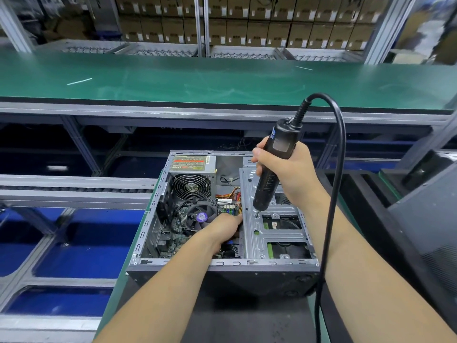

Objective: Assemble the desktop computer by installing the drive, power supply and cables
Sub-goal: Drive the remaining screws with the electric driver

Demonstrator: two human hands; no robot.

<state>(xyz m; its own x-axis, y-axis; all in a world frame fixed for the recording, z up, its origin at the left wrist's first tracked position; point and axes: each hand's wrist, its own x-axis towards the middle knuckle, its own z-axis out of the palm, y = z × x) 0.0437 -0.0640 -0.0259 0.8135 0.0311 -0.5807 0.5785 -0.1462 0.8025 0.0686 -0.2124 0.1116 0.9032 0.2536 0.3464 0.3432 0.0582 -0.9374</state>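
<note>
right hand around electric screwdriver

Bare metal, black plastic and green matting

The computer case is unpainted sheet metal, dull grey and smooth, as is the perforated drive cage. The power supply has a grey metal shell, a wire fan grille and a glossy paper label. The electric screwdriver is matt black plastic with a smooth rubbery cord. The bench wears a green mat with a faint sheen. Cardboard boxes behind look matt brown.
</note>
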